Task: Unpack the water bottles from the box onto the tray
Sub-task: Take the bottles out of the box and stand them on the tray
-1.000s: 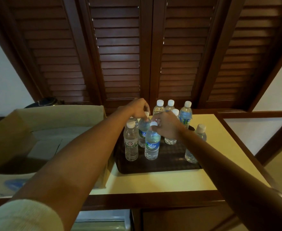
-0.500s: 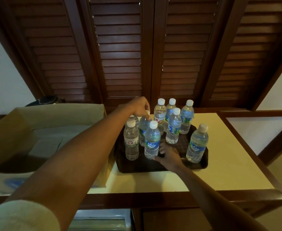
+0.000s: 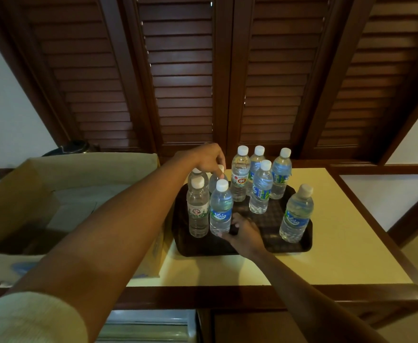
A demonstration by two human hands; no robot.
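Several clear water bottles with white caps stand upright on a dark brown tray [image 3: 302, 247] on a cream tabletop. My left hand [image 3: 206, 158] reaches over the back left bottles, its fingertips pinching the cap of one bottle [image 3: 217, 178]. My right hand [image 3: 243, 232] rests low on the tray, fingers curled against the base of the front blue-labelled bottle [image 3: 220, 211]. Another blue-labelled bottle [image 3: 295, 215] stands apart at the tray's right. The open cardboard box [image 3: 42, 189] sits left of the tray, its inside partly hidden by my left arm.
Dark louvred wooden doors rise right behind the table. The cream tabletop [image 3: 346, 238] has a dark wood border and bare surface right of and in front of the tray. A dark round object [image 3: 73, 147] lies behind the box.
My right hand dropped from the bottle caps down to the base of the front blue-labelled bottle. My left hand stayed on the back left bottle's cap.
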